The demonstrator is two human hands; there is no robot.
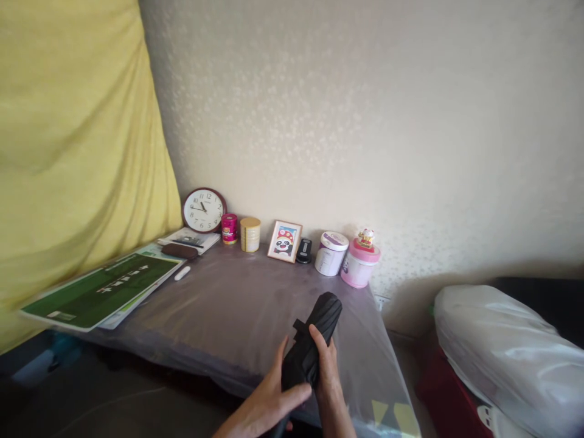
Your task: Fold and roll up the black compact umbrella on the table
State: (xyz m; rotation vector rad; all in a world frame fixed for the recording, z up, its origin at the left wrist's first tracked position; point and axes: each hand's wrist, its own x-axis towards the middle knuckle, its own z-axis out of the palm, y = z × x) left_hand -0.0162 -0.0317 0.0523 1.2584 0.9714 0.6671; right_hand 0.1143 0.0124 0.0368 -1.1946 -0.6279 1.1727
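Observation:
A folded black umbrella (327, 309) is held slantwise over the near part of the table, its thicker end pointing away to the right. My left hand (274, 395) is wrapped round its lower part, thumb lying across the front. Higher up, my right hand (326, 368) grips the right side of the folded cloth. A short black strap (300, 326) sticks out on the umbrella's left. The umbrella's lower end is partly hidden behind my left hand.
Along the wall stand a round clock (204, 210), a pink tin (229, 229), a yellow canister (250, 235), a framed panda picture (285, 241) and two tubs (331, 254). Green booklets (109, 289) lie left on the covered table (228, 304). A plastic-wrapped bundle (511, 347) sits right.

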